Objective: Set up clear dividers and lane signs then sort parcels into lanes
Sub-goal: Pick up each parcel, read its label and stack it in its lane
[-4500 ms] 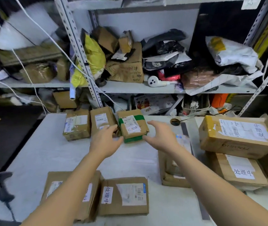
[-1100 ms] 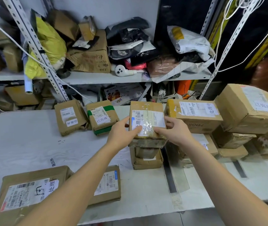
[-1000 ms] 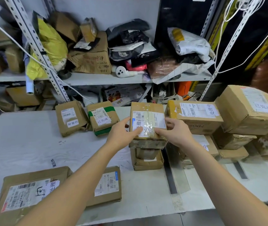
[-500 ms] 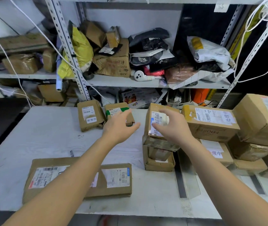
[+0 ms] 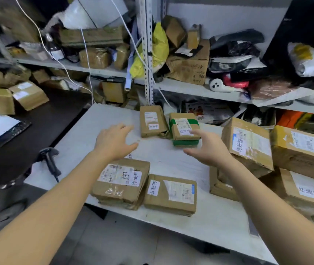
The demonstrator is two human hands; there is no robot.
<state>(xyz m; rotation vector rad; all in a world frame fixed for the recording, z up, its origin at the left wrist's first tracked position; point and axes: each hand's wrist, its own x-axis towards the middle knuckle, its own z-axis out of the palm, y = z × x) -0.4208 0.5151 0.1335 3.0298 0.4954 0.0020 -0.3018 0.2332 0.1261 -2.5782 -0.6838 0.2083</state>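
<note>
While both arms stretch out over the white table (image 5: 79,138), neither hand holds anything. The left hand (image 5: 114,142) is spread wide, palm down, its fingers loosely straight over a bare patch of table; whether it touches the surface cannot be told. The right hand (image 5: 207,150) is also wide open, with its fingers fanned and pointing left and forward. Its forefinger crosses the near corner of the green-banded parcel (image 5: 183,127) in the view, but contact cannot be made out.

That green-banded parcel lies flat near the back of the table, with white labels on top. Just beside it to the left, touching or nearly so, lies a plain brown parcel (image 5: 152,121), also labelled. At the near edge two more lie side by side: a wide flat parcel (image 5: 121,180) below the left wrist and a smaller flat parcel (image 5: 171,192) pressed against its right side.

On the right of the table a tilted box (image 5: 247,144) leans on lower ones, next to a stack of boxes (image 5: 303,153) with white stickers.

A black barcode scanner (image 5: 50,159) stands at the table's left edge. Behind, a metal shelf (image 5: 190,88) is crowded with cartons, dark bags and a yellow bag (image 5: 160,44).
</note>
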